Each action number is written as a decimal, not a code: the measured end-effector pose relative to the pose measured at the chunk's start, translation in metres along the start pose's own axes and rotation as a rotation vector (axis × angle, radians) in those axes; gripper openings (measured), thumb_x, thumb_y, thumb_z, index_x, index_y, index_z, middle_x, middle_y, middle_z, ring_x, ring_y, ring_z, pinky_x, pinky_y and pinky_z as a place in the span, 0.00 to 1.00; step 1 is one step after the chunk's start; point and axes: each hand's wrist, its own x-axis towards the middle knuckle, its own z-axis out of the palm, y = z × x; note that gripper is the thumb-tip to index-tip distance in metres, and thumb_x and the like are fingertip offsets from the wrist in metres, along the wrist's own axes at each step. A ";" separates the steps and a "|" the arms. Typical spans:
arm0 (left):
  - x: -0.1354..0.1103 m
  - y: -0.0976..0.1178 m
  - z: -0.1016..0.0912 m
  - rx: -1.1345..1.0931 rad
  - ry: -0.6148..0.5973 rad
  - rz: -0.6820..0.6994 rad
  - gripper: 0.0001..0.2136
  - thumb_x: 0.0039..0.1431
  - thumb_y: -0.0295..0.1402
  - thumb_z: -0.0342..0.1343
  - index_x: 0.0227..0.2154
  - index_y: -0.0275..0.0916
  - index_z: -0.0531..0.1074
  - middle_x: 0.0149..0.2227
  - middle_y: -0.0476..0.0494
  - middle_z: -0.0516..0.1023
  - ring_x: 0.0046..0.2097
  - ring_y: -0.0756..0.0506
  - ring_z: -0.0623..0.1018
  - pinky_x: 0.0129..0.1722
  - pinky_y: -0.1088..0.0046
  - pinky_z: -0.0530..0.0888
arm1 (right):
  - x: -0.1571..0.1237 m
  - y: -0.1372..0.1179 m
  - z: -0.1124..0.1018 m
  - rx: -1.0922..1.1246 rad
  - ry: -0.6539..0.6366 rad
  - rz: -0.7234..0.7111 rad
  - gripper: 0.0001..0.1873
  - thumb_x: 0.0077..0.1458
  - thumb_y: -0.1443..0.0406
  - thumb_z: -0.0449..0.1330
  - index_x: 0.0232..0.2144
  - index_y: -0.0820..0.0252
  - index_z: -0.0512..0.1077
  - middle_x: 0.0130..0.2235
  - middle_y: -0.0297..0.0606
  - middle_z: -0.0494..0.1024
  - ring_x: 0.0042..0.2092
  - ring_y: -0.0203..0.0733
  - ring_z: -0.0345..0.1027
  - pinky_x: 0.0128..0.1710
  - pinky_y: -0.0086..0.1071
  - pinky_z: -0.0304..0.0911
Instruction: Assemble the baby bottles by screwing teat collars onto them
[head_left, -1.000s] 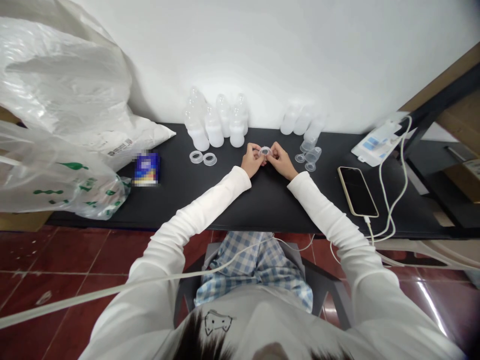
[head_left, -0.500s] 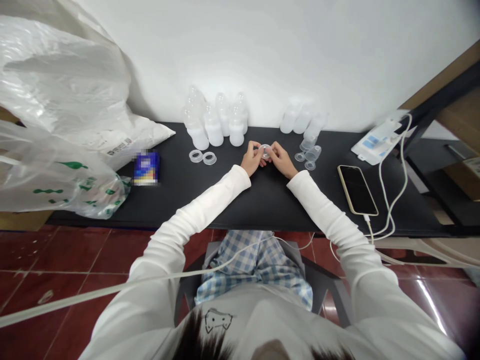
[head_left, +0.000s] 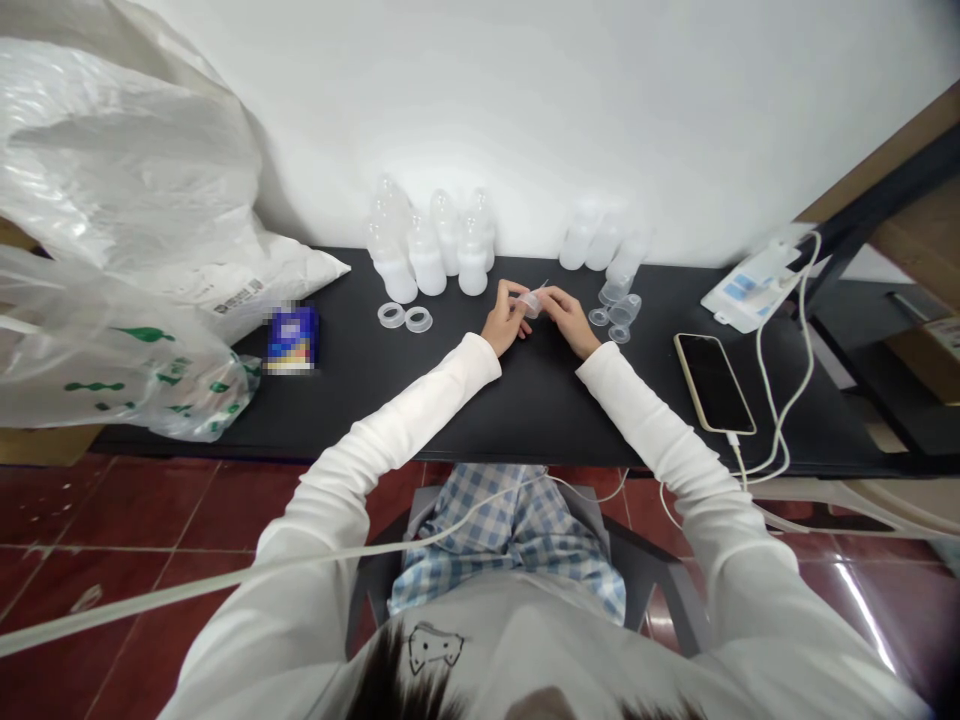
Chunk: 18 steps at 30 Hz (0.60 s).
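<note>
Just above the black table, my left hand (head_left: 504, 318) grips a translucent baby bottle collar ring (head_left: 531, 302) from the left, thumb and fingers closed on its side. My right hand (head_left: 568, 318) pinches the ring's right side. A thin clear edge juts up by the right fingertips; I cannot tell whether it is a nipple set in the ring. Two more collar rings (head_left: 405, 317) lie flat to the left of my hands. On the right are clear domed caps (head_left: 624, 308) and small nipples with round flanges (head_left: 619, 333).
Several capped white baby bottles (head_left: 429, 262) stand by the wall at left, and topless bottles (head_left: 589, 240) at right. A phone (head_left: 715, 382) with a charging cable and a white-blue packet (head_left: 754, 285) lie right. Plastic bags (head_left: 135, 340) and a blue pack (head_left: 292, 337) occupy the left.
The collar ring has tilted between my hands, from facing up to lying on its side. A thin clear edge now shows above it near my right fingers.
</note>
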 end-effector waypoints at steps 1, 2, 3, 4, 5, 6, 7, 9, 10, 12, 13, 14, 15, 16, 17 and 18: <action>0.000 0.002 -0.001 0.001 -0.007 -0.008 0.10 0.65 0.36 0.54 0.46 0.42 0.63 0.34 0.51 0.77 0.23 0.55 0.75 0.21 0.79 0.70 | 0.000 0.000 -0.001 0.008 0.015 0.008 0.29 0.50 0.38 0.62 0.33 0.56 0.73 0.31 0.32 0.72 0.32 0.35 0.62 0.30 0.31 0.59; 0.001 0.003 -0.002 -0.001 -0.017 -0.015 0.10 0.64 0.36 0.55 0.45 0.42 0.64 0.35 0.50 0.78 0.24 0.55 0.76 0.22 0.80 0.70 | -0.001 0.000 -0.002 0.013 0.028 0.016 0.28 0.48 0.39 0.64 0.33 0.56 0.74 0.31 0.32 0.73 0.31 0.34 0.61 0.29 0.30 0.58; 0.001 0.005 -0.003 -0.005 -0.032 -0.022 0.09 0.63 0.35 0.56 0.43 0.41 0.66 0.36 0.49 0.78 0.25 0.55 0.77 0.23 0.80 0.71 | -0.001 0.000 -0.002 0.015 0.042 0.021 0.28 0.47 0.39 0.65 0.33 0.56 0.73 0.31 0.32 0.73 0.31 0.34 0.60 0.29 0.30 0.58; 0.002 0.006 -0.004 -0.011 -0.051 -0.029 0.08 0.62 0.33 0.57 0.42 0.40 0.67 0.37 0.48 0.79 0.26 0.55 0.77 0.24 0.80 0.73 | -0.002 0.000 -0.002 0.013 0.064 0.019 0.28 0.47 0.38 0.65 0.31 0.56 0.71 0.30 0.32 0.72 0.30 0.34 0.60 0.29 0.30 0.58; 0.004 0.006 -0.005 -0.018 -0.069 -0.038 0.07 0.60 0.30 0.56 0.41 0.39 0.68 0.38 0.47 0.79 0.27 0.54 0.78 0.26 0.80 0.74 | -0.003 0.001 0.000 0.006 0.097 0.010 0.29 0.46 0.37 0.64 0.30 0.56 0.69 0.29 0.31 0.71 0.30 0.33 0.59 0.29 0.31 0.58; 0.005 0.006 -0.005 -0.027 -0.084 -0.047 0.07 0.59 0.27 0.55 0.41 0.38 0.69 0.40 0.46 0.79 0.29 0.54 0.79 0.28 0.79 0.76 | -0.004 0.001 0.002 -0.008 0.139 -0.003 0.30 0.46 0.36 0.63 0.28 0.55 0.67 0.28 0.30 0.69 0.29 0.33 0.59 0.29 0.31 0.58; 0.007 0.006 -0.006 -0.032 -0.093 -0.058 0.09 0.57 0.24 0.53 0.41 0.37 0.70 0.41 0.45 0.79 0.31 0.54 0.79 0.29 0.78 0.77 | -0.005 0.001 0.004 -0.026 0.184 -0.015 0.31 0.47 0.35 0.62 0.27 0.55 0.64 0.26 0.29 0.67 0.28 0.33 0.57 0.29 0.31 0.58; 0.011 0.003 -0.005 -0.020 -0.085 -0.075 0.13 0.54 0.20 0.49 0.40 0.37 0.71 0.42 0.45 0.78 0.33 0.54 0.79 0.31 0.79 0.78 | -0.007 -0.001 0.007 -0.061 0.271 -0.032 0.32 0.48 0.34 0.59 0.26 0.54 0.61 0.25 0.28 0.63 0.27 0.33 0.55 0.29 0.31 0.57; 0.014 0.002 -0.004 0.001 -0.067 -0.075 0.13 0.54 0.19 0.48 0.40 0.37 0.71 0.42 0.45 0.77 0.34 0.54 0.79 0.31 0.79 0.78 | -0.007 -0.002 0.008 -0.075 0.314 -0.042 0.31 0.49 0.34 0.59 0.26 0.54 0.60 0.25 0.28 0.63 0.27 0.33 0.55 0.29 0.32 0.57; 0.023 -0.002 0.002 0.071 -0.004 -0.052 0.13 0.54 0.19 0.47 0.40 0.37 0.70 0.42 0.45 0.76 0.36 0.52 0.78 0.32 0.77 0.78 | -0.008 -0.004 0.007 -0.098 0.414 -0.065 0.30 0.51 0.35 0.58 0.27 0.53 0.60 0.26 0.29 0.63 0.28 0.35 0.56 0.30 0.33 0.58; 0.029 -0.003 0.007 0.115 0.040 -0.028 0.13 0.55 0.19 0.47 0.40 0.37 0.69 0.43 0.43 0.76 0.38 0.51 0.78 0.35 0.75 0.79 | -0.008 -0.005 0.006 -0.110 0.471 -0.073 0.30 0.52 0.35 0.57 0.28 0.53 0.60 0.26 0.29 0.63 0.28 0.36 0.56 0.31 0.33 0.59; 0.037 -0.003 0.013 0.160 0.093 0.003 0.12 0.55 0.19 0.48 0.41 0.37 0.68 0.45 0.41 0.75 0.41 0.49 0.78 0.39 0.71 0.79 | -0.008 -0.006 0.005 -0.127 0.527 -0.077 0.29 0.53 0.36 0.56 0.28 0.53 0.59 0.26 0.30 0.62 0.29 0.36 0.56 0.32 0.34 0.59; 0.046 -0.004 0.020 0.203 0.152 0.039 0.12 0.55 0.19 0.51 0.42 0.37 0.67 0.48 0.38 0.73 0.46 0.47 0.78 0.45 0.67 0.79 | -0.009 -0.006 0.004 -0.149 0.578 -0.076 0.29 0.53 0.36 0.55 0.28 0.53 0.59 0.26 0.29 0.61 0.29 0.37 0.56 0.32 0.34 0.59; 0.056 -0.003 0.027 0.239 0.213 0.081 0.13 0.55 0.21 0.54 0.44 0.37 0.66 0.51 0.35 0.71 0.52 0.44 0.76 0.52 0.63 0.76 | -0.010 -0.006 0.003 -0.172 0.623 -0.073 0.29 0.54 0.35 0.54 0.28 0.52 0.58 0.26 0.29 0.60 0.29 0.37 0.56 0.32 0.34 0.59; 0.068 -0.003 0.036 0.262 0.271 0.114 0.16 0.55 0.23 0.57 0.47 0.37 0.65 0.54 0.32 0.69 0.58 0.41 0.72 0.58 0.60 0.73 | -0.011 -0.005 0.002 -0.195 0.658 -0.069 0.29 0.55 0.35 0.53 0.28 0.52 0.57 0.26 0.29 0.59 0.29 0.37 0.56 0.32 0.34 0.59; 0.080 -0.002 0.044 0.278 0.320 0.138 0.21 0.54 0.25 0.61 0.49 0.36 0.63 0.57 0.29 0.66 0.63 0.38 0.67 0.62 0.56 0.68 | -0.012 -0.005 0.002 -0.217 0.682 -0.069 0.28 0.55 0.36 0.52 0.29 0.52 0.56 0.26 0.29 0.58 0.29 0.38 0.56 0.32 0.35 0.59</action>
